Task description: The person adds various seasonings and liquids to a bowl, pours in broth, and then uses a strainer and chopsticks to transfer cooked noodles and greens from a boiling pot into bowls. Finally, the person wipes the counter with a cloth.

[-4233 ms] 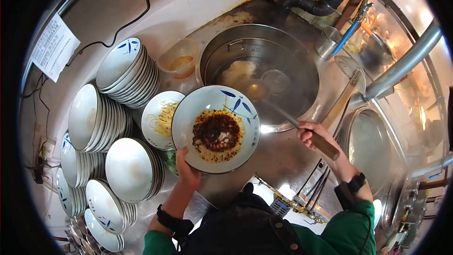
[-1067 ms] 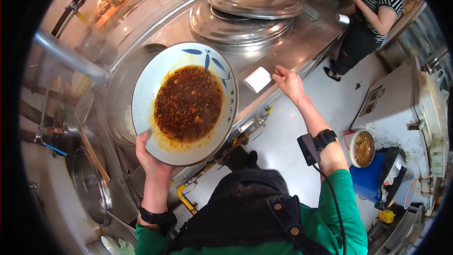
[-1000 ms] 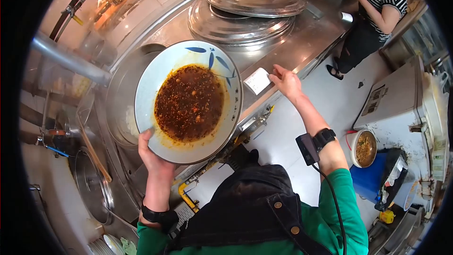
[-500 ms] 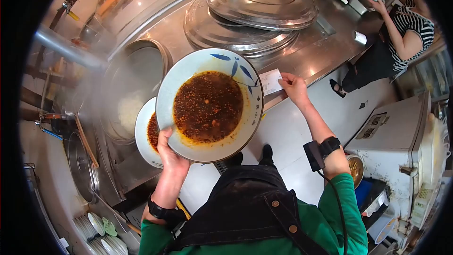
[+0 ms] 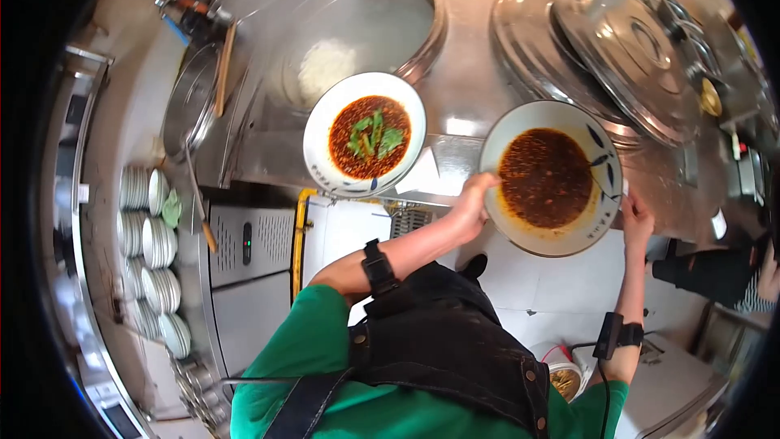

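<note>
A pale bowl with blue leaf marks [image 5: 561, 242] is held over the counter's front edge, with dark red-brown, oily broth in it. My left hand [image 5: 470, 207] is closed on its left rim. At the right rim my right hand [image 5: 638, 215] has its fingers bent against the bowl; the bowl partly hides them. To the left, a second bowl [image 5: 318, 134] stands at the counter edge with similar red sauce and green leaves [image 5: 377, 136] on top. Beside it lies a white paper slip [image 5: 420, 174].
A large steaming pot [image 5: 431, 36] stands behind the second bowl, with a pale mass at its near side. Big metal lids [image 5: 528, 45] overlap at the back right. Stacked plates [image 5: 160, 244] fill the left side. Another person's dark clothing [image 5: 707, 272] shows at far right.
My view has turned and shifted left. The bowl now has both my hands at its rim; earlier my right hand held a paper slip. The second bowl's green leaves have come into view.
</note>
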The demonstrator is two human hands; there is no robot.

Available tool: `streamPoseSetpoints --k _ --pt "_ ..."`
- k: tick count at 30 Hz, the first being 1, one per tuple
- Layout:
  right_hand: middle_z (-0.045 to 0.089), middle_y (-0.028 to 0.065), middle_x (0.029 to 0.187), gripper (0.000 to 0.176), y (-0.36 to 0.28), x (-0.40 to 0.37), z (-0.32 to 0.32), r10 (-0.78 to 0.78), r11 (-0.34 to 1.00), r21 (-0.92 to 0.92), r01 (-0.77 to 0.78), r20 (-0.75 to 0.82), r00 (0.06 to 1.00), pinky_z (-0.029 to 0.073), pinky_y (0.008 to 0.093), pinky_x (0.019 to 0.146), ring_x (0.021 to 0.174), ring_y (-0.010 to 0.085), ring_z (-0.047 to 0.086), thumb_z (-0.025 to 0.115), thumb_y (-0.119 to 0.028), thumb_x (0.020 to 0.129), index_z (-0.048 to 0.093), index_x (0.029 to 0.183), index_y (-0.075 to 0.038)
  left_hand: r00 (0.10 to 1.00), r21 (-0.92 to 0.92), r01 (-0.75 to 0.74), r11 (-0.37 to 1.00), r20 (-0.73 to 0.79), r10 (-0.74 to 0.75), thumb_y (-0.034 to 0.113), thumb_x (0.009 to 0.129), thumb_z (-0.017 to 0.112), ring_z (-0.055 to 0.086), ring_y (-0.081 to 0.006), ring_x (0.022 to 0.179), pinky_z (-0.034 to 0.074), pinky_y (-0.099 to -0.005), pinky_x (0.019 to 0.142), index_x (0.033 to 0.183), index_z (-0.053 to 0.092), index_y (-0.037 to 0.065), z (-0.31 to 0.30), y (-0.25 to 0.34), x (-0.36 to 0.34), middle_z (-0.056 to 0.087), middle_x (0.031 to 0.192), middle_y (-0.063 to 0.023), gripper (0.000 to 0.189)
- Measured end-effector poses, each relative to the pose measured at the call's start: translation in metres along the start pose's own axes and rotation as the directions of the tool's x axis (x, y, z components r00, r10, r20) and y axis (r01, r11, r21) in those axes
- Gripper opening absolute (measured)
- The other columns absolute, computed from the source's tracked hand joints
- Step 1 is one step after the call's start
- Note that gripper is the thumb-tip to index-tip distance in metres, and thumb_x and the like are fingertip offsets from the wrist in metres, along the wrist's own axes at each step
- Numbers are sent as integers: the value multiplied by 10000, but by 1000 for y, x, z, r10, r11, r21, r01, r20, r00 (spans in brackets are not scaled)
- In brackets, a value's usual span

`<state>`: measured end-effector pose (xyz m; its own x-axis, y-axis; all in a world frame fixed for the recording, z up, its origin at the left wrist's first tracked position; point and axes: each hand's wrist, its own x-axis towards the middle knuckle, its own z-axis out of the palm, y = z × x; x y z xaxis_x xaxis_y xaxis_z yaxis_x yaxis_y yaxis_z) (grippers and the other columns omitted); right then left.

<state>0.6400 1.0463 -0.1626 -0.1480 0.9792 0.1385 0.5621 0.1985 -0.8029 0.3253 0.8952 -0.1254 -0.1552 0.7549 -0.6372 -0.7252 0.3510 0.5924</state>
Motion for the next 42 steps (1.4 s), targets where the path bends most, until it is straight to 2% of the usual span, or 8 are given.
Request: streamPoseSetpoints --k 5,16,23,28,33,36,40,42 --pt "627 46 918 303 -8 2 -12 132 991 11 -132 56 990 420 194 634 746 69 526 569 -159 832 575 1093 -4 999 42 -45 998 -20 46 222 774 481 528 -76 680 381 -201 473 1029 472 74 22 5 -15 544 854 -15 295" --pt "607 -12 906 300 -17 0 -25 237 950 193 -247 75 969 378 167 559 726 37 515 550 -188 857 569 1116 -38 975 194 -192 962 153 163 327 861 477 581 -121 799 505 -252 598 1216 416 64 13 11 -12 553 1000 -68 446" --pt "619 9 897 275 -88 10 -33 56 986 161 -41 -85 995 397 183 609 781 38 534 516 -188 876 581 1101 -44 844 517 -359 777 -176 507 202 881 481 526 -76 472 413 -191 397 1142 457 -11 -116 24 -55 614 780 -77 338" --pt "629 40 907 234 -160 4 14 -173 946 285 155 38 984 444 209 720 827 80 564 507 -60 864 582 1084 -30 842 381 -276 882 -346 413 44 853 410 470 -91 388 344 -195 309 949 473 -45 -115 49 -55 592 630 -100 145" --pt "622 132 841 119 -262 -21 91 -625 777 146 612 294 723 467 272 691 769 222 617 579 0 777 611 891 -10 940 434 -115 893 -243 240 52 838 431 484 -98 399 357 -193 317 932 498 -44 -122 57 -51 597 617 -94 150" --pt "616 128 852 146 -306 -36 136 -652 738 153 657 410 637 476 268 665 770 229 614 580 28 758 607 898 -3 957 435 -230 870 -60 283 161 865 484 539 -106 457 390 -188 342 965 520 -30 -145 44 -48 617 663 -87 219" --pt "610 155 874 227 -347 -30 174 -655 711 105 695 458 601 488 327 689 783 285 608 572 42 722 613 935 -24 992 625 -88 776 123 13 90 849 476 616 -132 582 475 -229 439 1058 562 -1 -230 99 -106 633 764 -87 243" --pt "612 170 839 175 -382 -23 184 -581 770 33 637 448 680 478 329 711 780 293 605 563 29 746 601 916 25 880 477 -471 742 197 432 23 805 487 624 -145 623 487 -238 456 980 592 -17 -320 152 -121 621 877 -104 208"
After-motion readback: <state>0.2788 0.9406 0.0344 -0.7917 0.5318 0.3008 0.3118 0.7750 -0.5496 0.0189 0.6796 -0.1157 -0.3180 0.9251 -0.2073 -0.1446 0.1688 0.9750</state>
